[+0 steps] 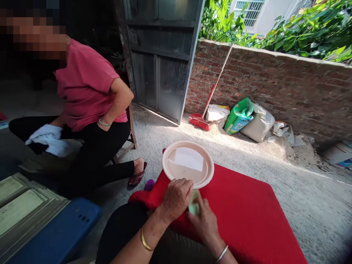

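Here, we look down on a red-covered surface (247,214), with a pink basin (211,168) of water standing over its far left corner and hiding it. A pale green piece (194,208) is placed just below the near rim of the basin, above the left part of the surface near its near edge. We see the right hand (205,223), a silver bangle (222,253) at its wrist, grasping this piece between thumb and fingers. The left hand (177,198), whose wrist bears a gold bangle (145,240), lies against the piece in our view with its fingers curled; we cannot tell whether they grip it. We note that the widest room for moving extends from the right hand to the right edge and the far right corner, whereas the basin bounds the hands on the far side. Left of the surface, we find stacked pale green sheets (26,209) on a blue plastic stand (88,212); behind them sits a person in a pink shirt (90,80), with a white cloth (49,139) at one hand. As to labels, we observe print on a green bag (239,115) by the brick wall (264,80) and a blue-and-white marking on a bucket (339,154) at the right, both too small to read.
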The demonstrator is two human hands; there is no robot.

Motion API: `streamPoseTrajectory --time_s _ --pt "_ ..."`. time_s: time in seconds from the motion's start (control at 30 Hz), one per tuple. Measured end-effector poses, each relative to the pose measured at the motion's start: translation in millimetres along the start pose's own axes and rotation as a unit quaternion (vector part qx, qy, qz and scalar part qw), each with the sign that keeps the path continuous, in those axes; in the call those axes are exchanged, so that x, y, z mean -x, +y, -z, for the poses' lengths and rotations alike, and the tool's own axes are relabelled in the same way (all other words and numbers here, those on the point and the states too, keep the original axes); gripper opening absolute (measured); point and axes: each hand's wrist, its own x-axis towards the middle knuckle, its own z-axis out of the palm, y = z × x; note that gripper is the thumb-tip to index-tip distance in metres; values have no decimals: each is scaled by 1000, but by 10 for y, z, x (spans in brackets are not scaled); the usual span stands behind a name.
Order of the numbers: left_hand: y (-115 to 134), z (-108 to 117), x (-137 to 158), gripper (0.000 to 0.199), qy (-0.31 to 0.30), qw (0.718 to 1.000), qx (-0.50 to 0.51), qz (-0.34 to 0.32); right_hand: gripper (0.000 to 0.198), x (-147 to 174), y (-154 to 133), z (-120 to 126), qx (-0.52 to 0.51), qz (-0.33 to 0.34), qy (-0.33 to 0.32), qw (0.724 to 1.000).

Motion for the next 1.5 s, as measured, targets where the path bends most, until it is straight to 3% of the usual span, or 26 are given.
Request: streamPoseTrajectory --time_s 0.1,0.17,0.27,0.37,0.43,0.5,0.6,0.73,0.8,0.87,1.0,1.1,1.17,1.27,1.33,1.4,1.5 --pt "127 -78 50 20 -9 999 20 -33 42 236 -180 -28 -98 79 -88 988" --pt "211 -199 127 21 -22 998 30 -53 36 297 4 158 -130 52 -83 987" --pt "290 -510 305 17 -40 996 33 -68 28 302 746 682 -137 -68 49 987" --pt "283 -886 470 28 -48 996 24 -73 39 348 1722 1278 -70 -232 199 950" --pt "237 -1084 518 41 -83 994 21 -68 39 411 2222 1545 -12 -339 219 915" --pt "176 -1203 512 47 -129 990 21 -55 39 471 2443 1620 29 -394 212 894" --pt "90 -1269 464 50 -177 984 10 -33 43 502 2239 1401 47 -392 194 898" --pt "13 -1304 450 52 -210 977 -18 -20 35 418 1731 1028 -48 -216 85 972" --pt "-8 -1326 464 52 -215 976 -25 -23 34 354 1742 1039 -88 -174 72 978" --pt "-17 -1342 477 51 -216 976 -29 -27 39 291 1971 1202 -82 -219 114 966" --pt "-27 -1365 503 50 -211 976 -43 -34 53 158 2554 1638 5 -365 183 913" --pt "-61 -1403 535 50 -204 977 -47 -37 59 56 2583 1666 38 -440 165 882" --pt "-100 -1441 562 49 -205 977 -49 -38 56 -6 2385 1486 33 -427 145 892" --pt "-159 -1498 594 50 -212 975 -60 -38 44 -100 2079 1159 -21 -285 83 955" --pt "-183 -1522 613 51 -210 975 -65 -40 41 -166 2061 1097 -66 -215 64 972" --pt "-188 -1533 633 51 -202 976 -68 -45 46 -239 2228 1222 -75 -239 106 962" --pt "-163 -1530 668 52 -179 979 -77 -57 56 -368 2591 1578 -17 -361 180 915"
